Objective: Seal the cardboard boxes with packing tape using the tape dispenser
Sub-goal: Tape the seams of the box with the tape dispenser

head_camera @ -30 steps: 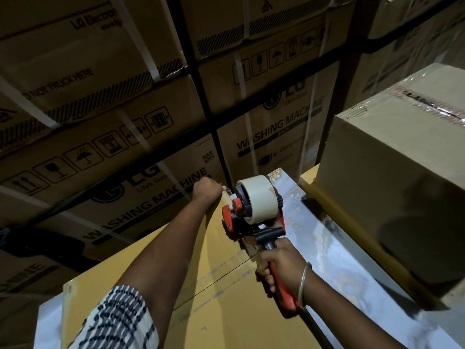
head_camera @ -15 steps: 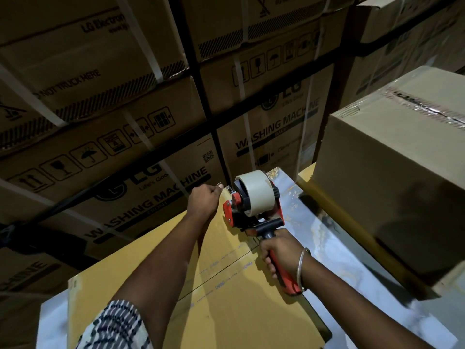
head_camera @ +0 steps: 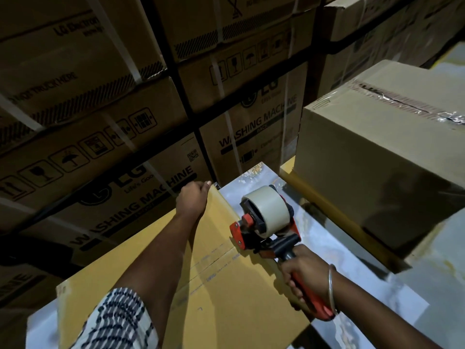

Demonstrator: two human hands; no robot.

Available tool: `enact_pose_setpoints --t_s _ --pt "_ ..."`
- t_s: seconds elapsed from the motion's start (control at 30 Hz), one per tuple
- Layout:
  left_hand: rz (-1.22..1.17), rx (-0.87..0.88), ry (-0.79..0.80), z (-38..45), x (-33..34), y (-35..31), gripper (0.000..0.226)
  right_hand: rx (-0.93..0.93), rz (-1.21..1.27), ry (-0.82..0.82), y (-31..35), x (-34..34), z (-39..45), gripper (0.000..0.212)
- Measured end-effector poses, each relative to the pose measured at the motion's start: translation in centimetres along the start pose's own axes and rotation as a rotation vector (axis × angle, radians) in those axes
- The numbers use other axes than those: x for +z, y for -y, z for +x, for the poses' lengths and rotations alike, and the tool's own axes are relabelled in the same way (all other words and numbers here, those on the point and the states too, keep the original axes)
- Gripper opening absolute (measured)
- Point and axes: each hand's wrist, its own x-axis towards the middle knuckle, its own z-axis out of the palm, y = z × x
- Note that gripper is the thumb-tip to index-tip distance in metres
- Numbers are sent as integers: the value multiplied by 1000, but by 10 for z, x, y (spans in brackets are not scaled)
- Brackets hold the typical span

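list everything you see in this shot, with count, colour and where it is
flat box: one, yellow-brown, lying on the table in front, a taped seam across its top
tape dispenser: one, red and black, at the flat box's right edge
tape roll: one, off-white, mounted on the dispenser
table: one, pale grey, under the flat box
sealed box: one, brown, right, clear tape along its top
washing machine cartons: several, brown with white straps, stacked behind
bangle: one, silver, on the right wrist
sleeve: one, white with dark pattern, left arm
left hand: on the flat box's far edge
right hand: grip closed on the dispenser handle
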Motion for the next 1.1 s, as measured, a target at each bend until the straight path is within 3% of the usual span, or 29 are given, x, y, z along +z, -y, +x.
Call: enact_pose_setpoints --t_s 0.1,0.2,0.3,0.47,0.6,0.8,0.87,1.1 --pt "24 299 -81 -9 -6 -4 29 -11 -17 -16 -1 0 0 12" --pt "96 690 19 -22 -15 -9 26 -13 -50 -19 -2 -2 2 12" --pt "131 834 146 -18 -18 0 39 -7 -99 -18 0 -2 2 15" --pt "287 832 199 -13 -22 4 63 16 -113 -44 4 -1 5 15" --pt "362 698 251 -11 -29 12 72 29 -127 -55 11 4 15 10" --pt "339 465 341 -16 -40 13 67 -3 -171 -15 22 7 27 11" --pt "312 432 356 -15 -40 13 67 10 -179 -17 20 2 24 18" --pt "299 385 365 -18 -39 10 43 76 -160 84 -2 -36 -20 12"
